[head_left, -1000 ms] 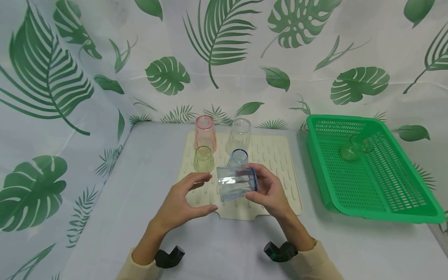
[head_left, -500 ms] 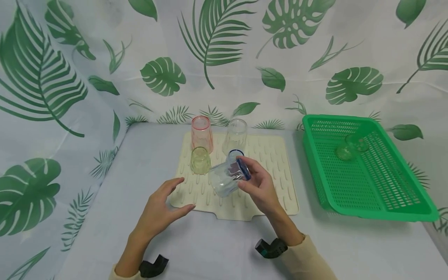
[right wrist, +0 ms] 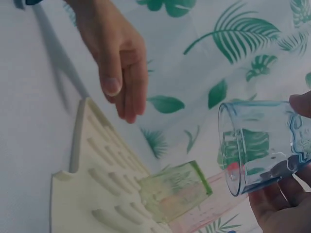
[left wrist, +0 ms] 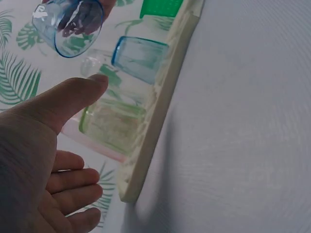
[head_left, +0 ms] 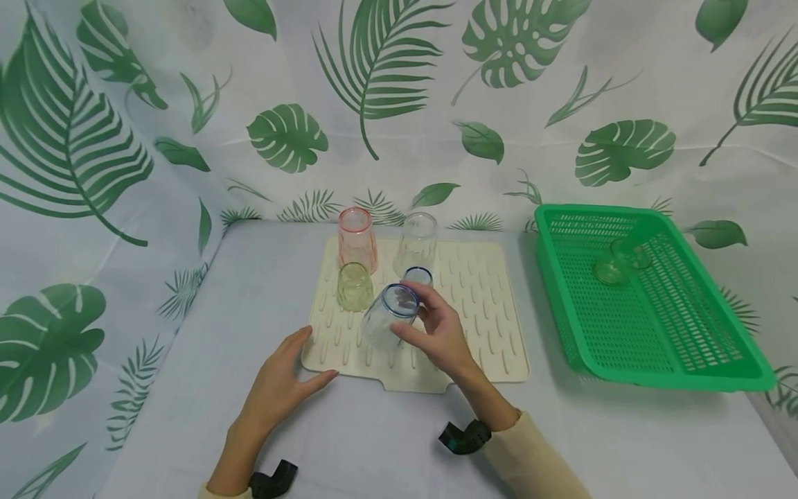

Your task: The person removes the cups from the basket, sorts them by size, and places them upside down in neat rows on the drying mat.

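My right hand (head_left: 436, 339) grips a clear glass tumbler (head_left: 380, 326) with a blue ring, fingers and thumb at its ringed end. Tilted, it hangs over the front of a cream drying mat (head_left: 480, 312); in the right wrist view, the tumbler's other end (right wrist: 231, 150) is a wide round edge. My left hand (head_left: 277, 384) holds nothing, thumb and fingers spread apart beside the mat's front left corner. On the mat stand a yellow-green glass (head_left: 355, 294), a pink glass (head_left: 357, 242), a tall clear glass (head_left: 416, 242) and a small blue-edged glass (head_left: 419, 275), partly hidden behind the held tumbler.
At the right stands a green plastic basket (head_left: 661, 381) with glassware (head_left: 614, 269) at its far end. A white cloth with green leaves (head_left: 287, 138) hangs behind the table (head_left: 249, 277).
My right hand has turned the tumbler from lying sideways to a tilt with its blue-ringed end up, and shifted it left. My left hand has drawn back to the left, away from it.
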`<action>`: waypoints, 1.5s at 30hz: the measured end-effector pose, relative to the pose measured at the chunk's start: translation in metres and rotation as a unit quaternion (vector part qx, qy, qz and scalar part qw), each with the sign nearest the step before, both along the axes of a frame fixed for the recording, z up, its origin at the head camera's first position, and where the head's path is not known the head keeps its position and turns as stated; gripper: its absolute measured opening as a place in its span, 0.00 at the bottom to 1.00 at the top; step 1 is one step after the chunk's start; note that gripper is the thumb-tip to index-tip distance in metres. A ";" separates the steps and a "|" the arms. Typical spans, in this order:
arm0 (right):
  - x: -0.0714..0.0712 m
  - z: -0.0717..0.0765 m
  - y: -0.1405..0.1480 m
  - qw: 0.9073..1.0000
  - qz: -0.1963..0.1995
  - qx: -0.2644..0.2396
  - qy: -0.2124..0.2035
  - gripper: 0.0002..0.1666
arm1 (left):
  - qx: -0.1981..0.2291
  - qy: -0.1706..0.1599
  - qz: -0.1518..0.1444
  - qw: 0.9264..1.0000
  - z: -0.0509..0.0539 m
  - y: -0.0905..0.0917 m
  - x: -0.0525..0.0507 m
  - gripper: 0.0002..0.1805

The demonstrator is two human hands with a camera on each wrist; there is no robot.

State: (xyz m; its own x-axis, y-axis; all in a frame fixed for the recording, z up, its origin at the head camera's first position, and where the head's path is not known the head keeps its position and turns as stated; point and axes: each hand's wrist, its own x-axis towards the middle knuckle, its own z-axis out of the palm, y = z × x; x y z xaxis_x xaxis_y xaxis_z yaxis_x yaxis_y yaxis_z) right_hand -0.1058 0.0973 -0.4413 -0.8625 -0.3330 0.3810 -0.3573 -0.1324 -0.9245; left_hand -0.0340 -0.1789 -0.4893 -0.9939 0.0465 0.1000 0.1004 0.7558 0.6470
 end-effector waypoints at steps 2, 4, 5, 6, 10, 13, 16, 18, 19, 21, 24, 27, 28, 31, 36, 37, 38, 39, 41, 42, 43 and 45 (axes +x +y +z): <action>-0.001 -0.002 -0.004 0.999 -0.023 0.039 0.006 0.37 | -0.012 -0.017 0.004 1.000 -0.004 0.000 -0.002 0.53; -0.002 -0.004 -0.007 0.996 -0.042 0.074 0.005 0.38 | -0.021 -0.029 0.006 0.999 -0.006 0.000 -0.004 0.54; -0.003 -0.005 -0.009 0.995 -0.048 0.088 0.002 0.38 | -0.024 -0.034 0.006 0.999 -0.007 0.000 -0.005 0.54; -0.004 -0.007 -0.011 0.993 -0.052 0.101 0.001 0.38 | -0.027 -0.036 0.006 0.999 -0.008 0.000 -0.006 0.54; -0.007 -0.012 -0.021 0.988 -0.052 0.146 -0.008 0.38 | -0.040 -0.037 0.007 0.998 -0.009 -0.001 -0.009 0.54; -0.009 -0.018 -0.028 0.986 -0.044 0.163 0.001 0.39 | -0.051 -0.038 0.009 0.998 -0.010 -0.001 -0.010 0.54; -0.011 -0.024 -0.036 0.985 -0.036 0.166 0.019 0.39 | -0.059 -0.041 0.009 0.997 -0.010 -0.001 -0.010 0.53; -0.012 -0.027 -0.040 0.986 -0.032 0.164 0.031 0.38 | -0.062 -0.042 0.008 0.997 -0.010 -0.001 -0.010 0.53; -0.012 -0.029 -0.042 0.986 -0.032 0.163 0.035 0.38 | -0.063 -0.042 0.008 0.997 -0.010 -0.001 -0.010 0.53; -0.013 -0.032 -0.046 0.985 -0.034 0.165 0.042 0.38 | -0.063 -0.042 0.008 0.997 -0.011 -0.001 -0.009 0.53; -0.014 -0.035 -0.052 0.982 -0.040 0.178 0.043 0.38 | -0.062 -0.045 0.008 0.997 -0.012 -0.002 -0.009 0.53; -0.016 -0.038 -0.057 0.979 -0.047 0.194 0.039 0.39 | -0.062 -0.047 0.007 0.997 -0.014 -0.003 -0.008 0.53; -0.016 -0.039 -0.059 0.978 -0.048 0.200 0.037 0.40 | -0.062 -0.048 0.006 0.997 -0.015 -0.003 -0.008 0.52; -0.017 -0.042 -0.062 0.976 -0.052 0.210 0.033 0.40 | -0.061 -0.043 0.004 0.997 -0.016 -0.004 -0.008 0.50; -0.018 -0.048 -0.066 0.975 -0.051 0.213 0.025 0.40 | -0.060 -0.034 0.005 0.998 -0.016 -0.005 -0.007 0.48; -0.019 -0.049 -0.067 0.976 -0.051 0.212 0.024 0.40 | -0.059 -0.035 0.005 0.998 -0.016 -0.005 -0.006 0.48; -0.019 -0.049 -0.067 0.976 -0.050 0.213 0.024 0.40 | -0.059 -0.035 0.006 0.998 -0.015 -0.005 -0.006 0.48; -0.019 -0.050 -0.068 0.976 -0.049 0.212 0.024 0.40 | -0.059 -0.036 0.006 0.998 -0.015 -0.005 -0.006 0.48; -0.019 -0.051 -0.069 0.975 -0.047 0.214 0.026 0.41 | -0.058 -0.037 0.006 0.998 -0.015 -0.005 -0.005 0.48; -0.018 -0.052 -0.069 0.975 -0.047 0.217 0.027 0.41 | -0.058 -0.038 0.006 0.998 -0.015 -0.005 -0.005 0.48; -0.018 -0.052 -0.070 0.974 -0.047 0.220 0.030 0.41 | -0.057 -0.038 0.006 0.998 -0.015 -0.006 -0.005 0.48; -0.018 -0.053 -0.070 0.971 -0.048 0.229 0.036 0.42 | -0.057 -0.040 0.005 0.998 -0.016 -0.005 -0.005 0.48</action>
